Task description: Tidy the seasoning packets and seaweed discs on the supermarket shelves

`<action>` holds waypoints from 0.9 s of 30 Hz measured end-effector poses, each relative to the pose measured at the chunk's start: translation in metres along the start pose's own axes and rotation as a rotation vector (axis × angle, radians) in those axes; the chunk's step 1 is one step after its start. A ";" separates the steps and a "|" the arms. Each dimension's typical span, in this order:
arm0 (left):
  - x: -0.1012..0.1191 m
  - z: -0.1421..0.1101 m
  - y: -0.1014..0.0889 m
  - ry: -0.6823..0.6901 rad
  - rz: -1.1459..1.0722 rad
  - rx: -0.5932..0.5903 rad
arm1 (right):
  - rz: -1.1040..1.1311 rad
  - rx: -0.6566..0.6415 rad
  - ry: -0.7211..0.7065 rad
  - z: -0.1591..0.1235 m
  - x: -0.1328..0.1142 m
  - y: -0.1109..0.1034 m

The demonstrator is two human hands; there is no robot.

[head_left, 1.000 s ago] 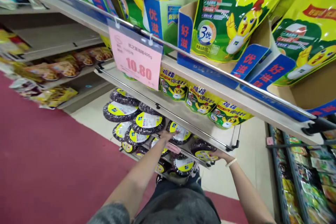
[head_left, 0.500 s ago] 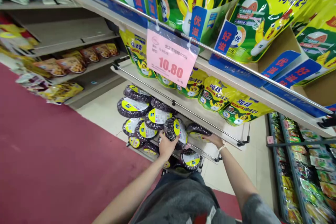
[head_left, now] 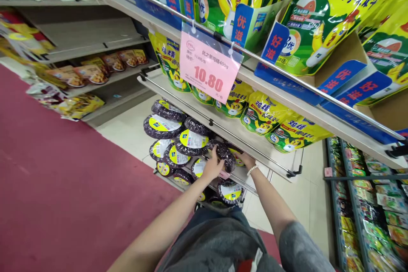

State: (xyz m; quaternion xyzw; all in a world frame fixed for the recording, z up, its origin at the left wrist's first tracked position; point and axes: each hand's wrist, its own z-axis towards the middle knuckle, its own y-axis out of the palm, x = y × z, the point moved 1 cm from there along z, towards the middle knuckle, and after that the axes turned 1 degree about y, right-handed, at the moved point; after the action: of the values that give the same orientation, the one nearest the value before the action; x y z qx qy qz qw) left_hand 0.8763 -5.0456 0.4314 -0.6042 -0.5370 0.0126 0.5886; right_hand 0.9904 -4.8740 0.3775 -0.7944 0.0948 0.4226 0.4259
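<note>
The person in front of me grips a dark round pack (head_left: 225, 156) with the left hand (head_left: 213, 167), tilting it just right of the stacked packs (head_left: 191, 141) on a low shelf. The right hand (head_left: 247, 160), with a beaded bracelet (head_left: 251, 170) at the wrist, is at a yellow-labelled pack (head_left: 237, 158) close beside; I can't tell whether its fingers grip. Above, yellow-and-green pouches (head_left: 264, 112) stand partly behind a pink price tag (head_left: 211, 68) reading 10.80
</note>
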 end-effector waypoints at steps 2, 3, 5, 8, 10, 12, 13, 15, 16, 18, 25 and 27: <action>-0.007 0.006 -0.010 0.077 0.097 -0.026 | -0.056 0.010 0.047 -0.006 0.009 -0.002; -0.011 0.010 -0.016 0.118 0.160 -0.013 | -0.076 0.024 0.060 -0.010 0.014 -0.004; -0.019 0.019 -0.029 0.186 0.310 0.062 | -0.103 0.064 0.062 -0.022 0.024 -0.008; -0.029 0.034 -0.039 0.263 0.484 0.177 | -0.136 0.163 0.060 -0.047 0.035 -0.008; -0.031 0.041 -0.036 0.278 0.514 0.156 | -0.158 0.271 0.071 -0.067 0.039 -0.002; -0.030 0.045 -0.026 0.258 0.507 0.072 | -0.161 0.381 -0.036 -0.086 0.037 0.010; -0.029 0.046 -0.021 0.242 0.505 0.028 | -0.158 0.415 -0.137 -0.093 0.035 0.016; -0.024 0.045 -0.011 0.222 0.519 -0.037 | -0.159 0.435 -0.334 -0.101 0.031 0.030; -0.022 0.044 -0.007 0.216 0.535 -0.057 | -0.165 0.432 -0.378 -0.102 0.030 0.036; -0.021 0.044 -0.002 0.206 0.565 -0.086 | -0.172 0.441 -0.317 -0.097 0.030 0.042; -0.032 0.057 -0.009 0.259 0.629 -0.163 | -0.047 0.406 -0.057 -0.076 0.054 0.032; -0.035 0.060 -0.010 0.266 0.643 -0.186 | -0.091 0.302 0.037 -0.074 0.060 0.033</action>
State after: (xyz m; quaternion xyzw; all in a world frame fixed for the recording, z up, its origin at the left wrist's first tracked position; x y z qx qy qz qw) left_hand 0.8160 -5.0293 0.3990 -0.7896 -0.2372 0.0693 0.5617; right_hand 1.0550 -4.9376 0.3331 -0.7323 0.1292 0.3693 0.5574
